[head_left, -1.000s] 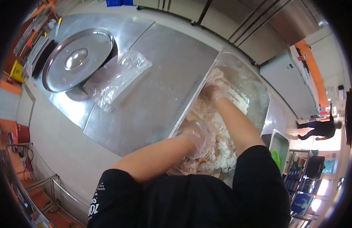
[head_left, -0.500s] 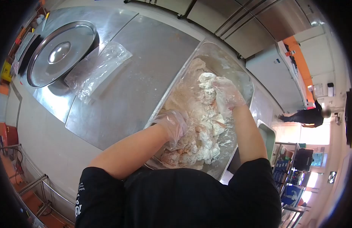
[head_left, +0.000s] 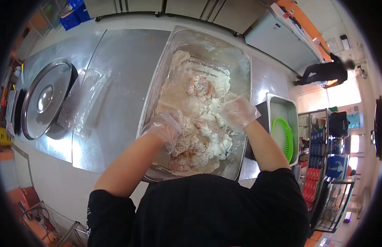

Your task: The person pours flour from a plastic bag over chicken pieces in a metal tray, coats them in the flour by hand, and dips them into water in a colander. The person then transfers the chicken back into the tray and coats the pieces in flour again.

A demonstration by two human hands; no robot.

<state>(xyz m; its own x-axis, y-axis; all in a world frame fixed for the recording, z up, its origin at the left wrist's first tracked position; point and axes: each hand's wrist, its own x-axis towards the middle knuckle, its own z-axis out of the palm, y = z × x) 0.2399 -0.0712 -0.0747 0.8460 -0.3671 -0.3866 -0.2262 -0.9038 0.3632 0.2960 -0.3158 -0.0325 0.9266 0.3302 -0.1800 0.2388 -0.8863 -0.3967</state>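
Observation:
Both my hands wear loose, clear plastic gloves and work in a large metal tray [head_left: 245, 74] of flour [head_left: 174, 88]. My left hand [head_left: 165, 128] lies against the left side of a heap of flour-coated pieces [head_left: 203, 131], apparently chicken, with its fingers partly hidden by flour and glove. On the heap's right side, my right hand [head_left: 235, 110] touches the coated pieces with fingers extended, not visibly wrapped round one. Farther up the tray, a pinkish, thinly floured piece [head_left: 200, 87] rests apart from both hands.
A steel table [head_left: 125, 66] bears a clear plastic bag [head_left: 86, 103] and a round metal lid [head_left: 46, 99] at left. A green basket [head_left: 282, 138] sits in a metal pan [head_left: 296, 119] at right. Another person [head_left: 327, 73] stands beyond, and shelving [head_left: 316, 156] is at far right.
My right hand has come back from the floured piece it was at, and that piece now lies apart. My left hand remains beside the heap. The view has shifted.

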